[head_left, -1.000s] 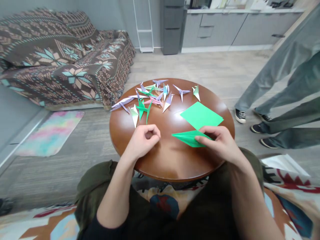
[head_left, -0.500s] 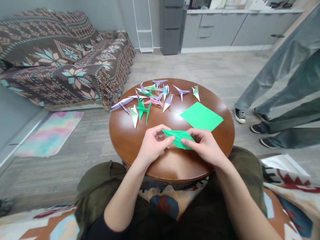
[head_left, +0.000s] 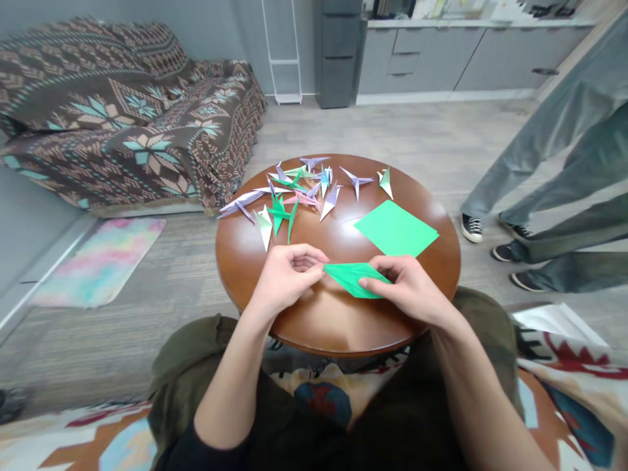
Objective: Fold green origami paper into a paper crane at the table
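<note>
Between my hands is a folded piece of green origami paper (head_left: 350, 277), held just above the near part of the round table. My left hand (head_left: 290, 275) pinches its pointed left tip between thumb and fingers. At the wider end, my right hand (head_left: 400, 281) grips the paper with the thumb on top and the fingers behind. Beyond my right hand lies a flat green square sheet (head_left: 396, 227). Several folded paper cranes in purple, green, pink and white, among them a green crane (head_left: 279, 212), are gathered at the table's far left.
The round brown table (head_left: 245, 275) stands before my knees. A sofa (head_left: 147, 124) under a patterned cover is at the left, with a pastel mat (head_left: 101, 261) on the floor. Legs in jeans (head_left: 554, 144) of people standing show at the right. Grey cabinets (head_left: 441, 59) line the back.
My left hand has slid left and down to the paper's pointed tip, uncovering more of the paper. The folded paper has shifted slightly right and down with my right hand still gripping it.
</note>
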A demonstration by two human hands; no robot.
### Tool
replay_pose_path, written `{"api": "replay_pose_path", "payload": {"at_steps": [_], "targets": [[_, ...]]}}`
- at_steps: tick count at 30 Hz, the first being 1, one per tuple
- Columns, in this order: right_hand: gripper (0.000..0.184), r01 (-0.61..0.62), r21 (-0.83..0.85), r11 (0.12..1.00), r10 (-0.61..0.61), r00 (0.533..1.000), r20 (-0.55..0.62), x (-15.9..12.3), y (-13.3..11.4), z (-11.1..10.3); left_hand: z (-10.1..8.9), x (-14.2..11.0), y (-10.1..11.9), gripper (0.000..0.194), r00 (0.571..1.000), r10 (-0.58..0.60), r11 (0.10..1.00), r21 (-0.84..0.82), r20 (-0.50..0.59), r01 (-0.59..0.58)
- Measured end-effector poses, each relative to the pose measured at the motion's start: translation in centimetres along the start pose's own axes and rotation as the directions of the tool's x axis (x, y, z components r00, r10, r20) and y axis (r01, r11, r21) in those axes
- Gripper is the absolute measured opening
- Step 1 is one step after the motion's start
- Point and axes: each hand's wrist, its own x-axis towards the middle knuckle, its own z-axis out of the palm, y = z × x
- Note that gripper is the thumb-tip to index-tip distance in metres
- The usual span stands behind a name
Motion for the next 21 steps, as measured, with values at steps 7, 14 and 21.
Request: {"api": "replay_pose_path", "payload": {"at_steps": [7,14,21], "targets": [[0.016,0.279,-0.376,0.884,-0.433,0.792,-0.43,0.4,0.7,0.3,1.4,-0.9,-0.1,0.034,0.963,-0.21,0.877,-0.402,0.171,0.263],[0.013,0.323,-0.862,0.39,-0.802,0.579,-0.147,1.0,0.7,2.6,7.4,-2.0,0.1,0.025,0.949,-0.225,0.541,-0.782,0.219,0.309],[0.023,0.345,-0.873,0.345,-0.777,0.627,-0.059,1.3,1.1,3.2,6.9,-1.3,0.1,0.023,0.935,-0.346,0.439,-0.868,0.073,0.23]]}}
